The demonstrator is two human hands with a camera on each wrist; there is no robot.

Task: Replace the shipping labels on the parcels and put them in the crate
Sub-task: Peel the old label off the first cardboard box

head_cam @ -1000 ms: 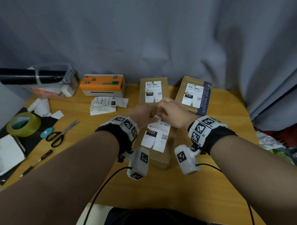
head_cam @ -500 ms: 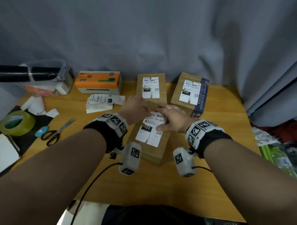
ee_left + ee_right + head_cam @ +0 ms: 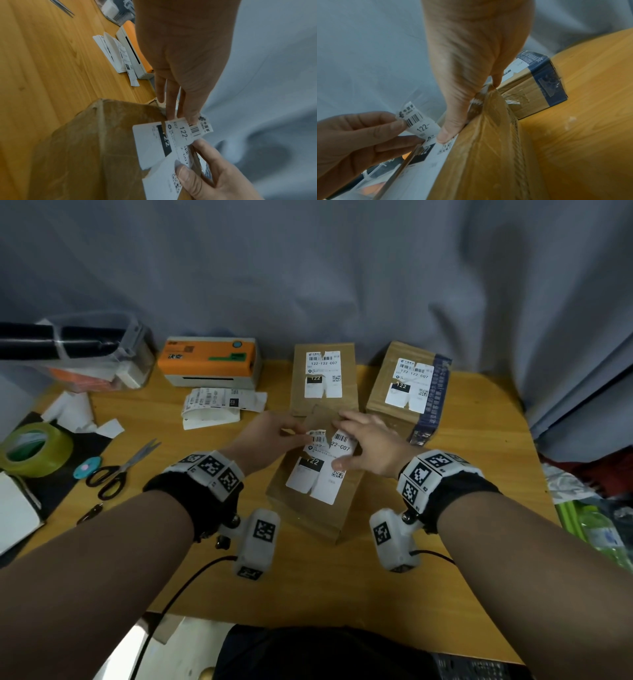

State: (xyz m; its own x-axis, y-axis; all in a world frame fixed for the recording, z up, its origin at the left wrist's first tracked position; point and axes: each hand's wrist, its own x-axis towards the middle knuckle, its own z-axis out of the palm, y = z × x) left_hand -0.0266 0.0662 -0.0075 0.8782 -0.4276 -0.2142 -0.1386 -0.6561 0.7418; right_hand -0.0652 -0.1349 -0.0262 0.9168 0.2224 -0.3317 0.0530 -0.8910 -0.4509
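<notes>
Three parcels lie on the wooden table (image 3: 394, 577), and the nearest parcel (image 3: 310, 508) is the one you are working on, a brown cardboard box just in front of you with its long axis running away from you and leaning a little to the right, its labelled face up. Your left hand (image 3: 270, 433) pinches the lifted top-left flap of the old label (image 3: 317, 470) between thumb and fingers, while your right hand (image 3: 368, 445) grips the far right end of the box, its thumb pressing the label's right half down. That label looks like thin paper, already torn down the middle, so expect it to rip instead of coming off whole; peel low and slowly, close to the surface, and take a fresh hold near the stuck line as it frees. The box itself seems light and fairly stiff, though its taped surface is creased and may give under a hard squeeze, so brace it by its edges. Beyond your hands the middle parcel (image 3: 323, 378) lies lengthwise away from you, and the right parcel (image 3: 407, 385), with a dark blue band on its side, sits beside it, angled slightly; both still carry torn labels. Farther left are loose printed labels (image 3: 219, 405) and the orange label printer (image 3: 209, 364). No crate is clearly identifiable.
</notes>
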